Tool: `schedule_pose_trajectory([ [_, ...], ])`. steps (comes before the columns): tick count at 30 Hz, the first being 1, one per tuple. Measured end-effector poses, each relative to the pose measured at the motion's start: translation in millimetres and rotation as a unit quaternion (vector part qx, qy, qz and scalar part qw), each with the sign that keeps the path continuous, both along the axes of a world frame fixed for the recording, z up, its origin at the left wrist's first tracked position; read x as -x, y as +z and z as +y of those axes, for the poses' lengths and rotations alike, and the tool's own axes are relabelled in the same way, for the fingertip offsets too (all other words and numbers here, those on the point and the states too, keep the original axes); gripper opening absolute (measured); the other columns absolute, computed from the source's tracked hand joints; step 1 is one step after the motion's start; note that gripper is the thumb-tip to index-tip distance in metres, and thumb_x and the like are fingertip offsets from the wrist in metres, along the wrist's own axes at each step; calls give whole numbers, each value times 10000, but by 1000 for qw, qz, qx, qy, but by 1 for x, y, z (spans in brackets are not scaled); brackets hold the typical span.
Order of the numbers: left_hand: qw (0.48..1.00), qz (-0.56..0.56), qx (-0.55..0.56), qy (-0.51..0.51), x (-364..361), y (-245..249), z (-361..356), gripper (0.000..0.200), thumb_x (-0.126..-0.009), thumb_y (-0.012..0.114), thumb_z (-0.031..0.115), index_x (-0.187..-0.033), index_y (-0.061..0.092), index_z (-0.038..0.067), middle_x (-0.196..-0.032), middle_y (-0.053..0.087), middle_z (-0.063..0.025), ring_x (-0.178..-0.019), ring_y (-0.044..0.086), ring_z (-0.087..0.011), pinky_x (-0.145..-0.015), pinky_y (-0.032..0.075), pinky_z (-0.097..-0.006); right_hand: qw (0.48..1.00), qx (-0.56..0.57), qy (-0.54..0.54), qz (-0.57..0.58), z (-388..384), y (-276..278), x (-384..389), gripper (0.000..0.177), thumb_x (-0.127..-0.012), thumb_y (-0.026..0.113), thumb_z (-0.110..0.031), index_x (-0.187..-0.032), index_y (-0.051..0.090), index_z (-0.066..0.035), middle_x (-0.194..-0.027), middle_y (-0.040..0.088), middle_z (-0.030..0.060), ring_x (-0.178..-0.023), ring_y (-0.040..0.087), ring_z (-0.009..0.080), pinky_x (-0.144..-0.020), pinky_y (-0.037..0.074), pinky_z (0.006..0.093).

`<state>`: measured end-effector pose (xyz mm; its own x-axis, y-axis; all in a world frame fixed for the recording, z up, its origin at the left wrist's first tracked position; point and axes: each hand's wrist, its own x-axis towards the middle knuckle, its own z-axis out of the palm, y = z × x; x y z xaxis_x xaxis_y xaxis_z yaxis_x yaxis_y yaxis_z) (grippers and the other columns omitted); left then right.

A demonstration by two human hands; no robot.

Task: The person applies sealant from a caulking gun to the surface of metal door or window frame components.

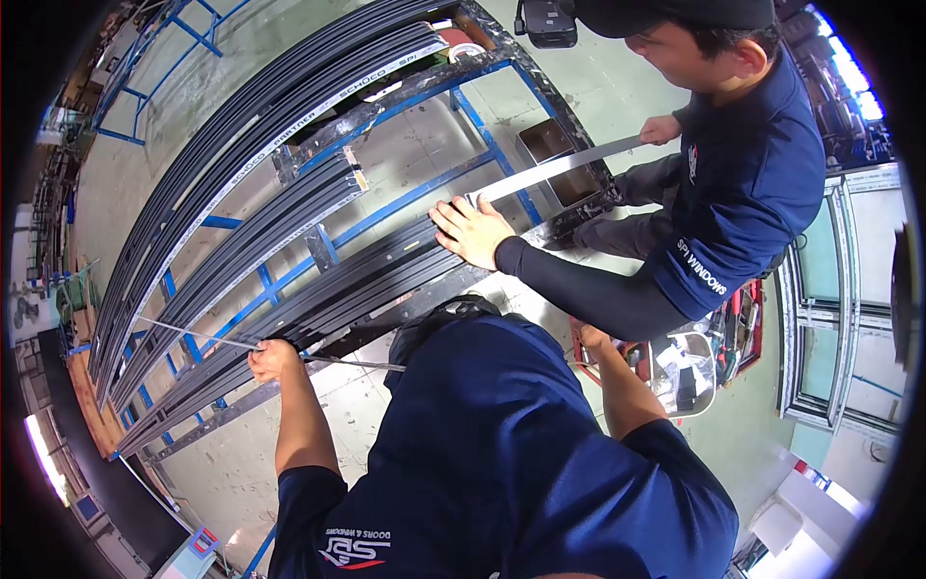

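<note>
My left hand (274, 360) is closed round a thin grey strip (338, 362), which runs from over the dark profiles toward my body. Further right, my right hand (593, 338) is partly hidden behind the co-worker's sleeve, near a red toolbox; its fingers and anything in them cannot be made out. Long dark profiles (386, 261) lie in bundles on a blue-framed rack (494, 145). The co-worker's one hand (471, 232) lies spread on the ends of the nearest bundle, and the other holds a flat light-grey strip (564, 166).
A co-worker (743, 193) in a dark cap stands at the rack's right end. A red toolbox (743, 333) and a clear tray (683, 372) of small parts are at the right. Window frames (820, 309) stand beyond. Another blue frame (145, 96) is at the upper left.
</note>
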<state>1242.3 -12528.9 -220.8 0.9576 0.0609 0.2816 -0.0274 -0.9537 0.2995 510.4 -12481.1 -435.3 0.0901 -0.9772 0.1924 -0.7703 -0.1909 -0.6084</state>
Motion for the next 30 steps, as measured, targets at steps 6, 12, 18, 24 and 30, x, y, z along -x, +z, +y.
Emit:
schedule_pose_trajectory([
  [6,1000,1,9,-1,-1,0,0,387,-922,512,346,-1125,671,57,-1382,479,3,-1336,313,-313,-988,421,-539,988,-90,-82,-97,8,-26,1,66,-859,592,-52,-917,584,-83,-731,507,5,-631,505,141,-548,435,311],
  [12,1000,-7,0,-7,-6,-6,3,388,-921,531,337,-1128,666,39,-1374,484,-2,-1325,314,-321,-988,421,-540,711,-247,-210,-624,-3,-3,-13,99,-965,529,-161,-893,561,-102,-660,496,-8,-577,489,120,-501,403,272],
  [18,1000,-18,14,-5,0,-2,0,385,-923,540,337,-1130,665,38,-1352,498,-3,-1318,322,-320,-987,417,-537,585,-164,-260,-751,-9,7,-25,237,-1027,438,-223,-1091,614,-78,-864,616,47,-752,585,154,-682,509,244],
  [24,997,-16,-75,-17,-41,-47,20,447,-910,509,394,-1226,606,94,-1340,513,-67,-1283,355,-339,-1035,361,-506,237,-326,-40,-914,-12,30,-8,376,-1011,382,-325,-1213,578,-77,-1137,580,59,-1051,517,189,-933,432,308],
  [30,987,-55,-135,-61,-47,-67,25,401,-919,515,374,-1132,612,48,-1258,575,-94,-1127,530,-295,-943,407,-475,205,-374,180,-887,-183,159,-229,508,-972,322,-486,-1262,526,-122,-1400,439,57,-1331,330,219,-1083,291,414],
])
